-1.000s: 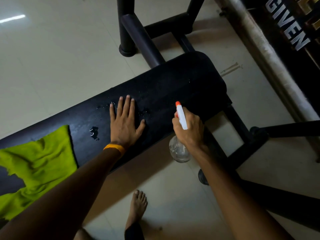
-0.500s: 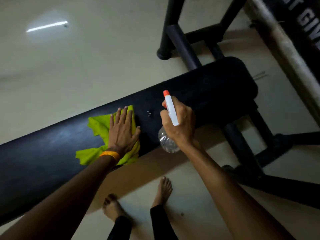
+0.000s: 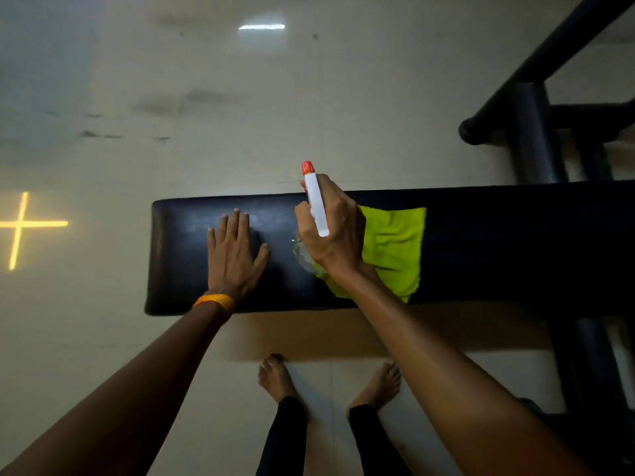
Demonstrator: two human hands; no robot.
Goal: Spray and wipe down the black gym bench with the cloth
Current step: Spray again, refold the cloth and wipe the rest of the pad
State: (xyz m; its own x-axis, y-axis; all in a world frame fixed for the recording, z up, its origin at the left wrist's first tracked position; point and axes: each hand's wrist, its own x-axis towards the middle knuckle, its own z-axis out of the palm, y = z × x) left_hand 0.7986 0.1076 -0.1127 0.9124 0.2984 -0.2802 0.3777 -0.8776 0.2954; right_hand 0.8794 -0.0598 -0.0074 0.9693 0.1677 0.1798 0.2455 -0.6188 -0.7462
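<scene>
The black gym bench (image 3: 481, 242) runs across the middle of the view, from its rounded end on the left to the dark frame on the right. Its padded top is the tabletop here, and it looks shiny near the left end.

A bright green cloth (image 3: 395, 249) lies flat on the tabletop, a bit right of the middle. It is crumpled and its near edge reaches close to the front edge of the bench. No hand is on it.

The right hand (image 3: 331, 231) is closed around a spray bottle (image 3: 316, 204) and holds it just above the bench, partly in front of the cloth. The bottle has a white top part and an orange tip (image 3: 308, 167) that points away from the person. Its clear round body peeks out under the hand. One finger curls over the front of the white part.

The left hand (image 3: 233, 252) lies flat and open on the tabletop near the left end, palm down, fingers spread a little. It holds nothing. An orange band (image 3: 214, 301) sits on that wrist.

Below the bench are two bare feet (image 3: 275, 376) on the pale floor (image 3: 309, 97). Black metal bars (image 3: 536, 132) stand at the upper right. A yellow cross of light (image 3: 20, 225) glows on the floor at the far left.
</scene>
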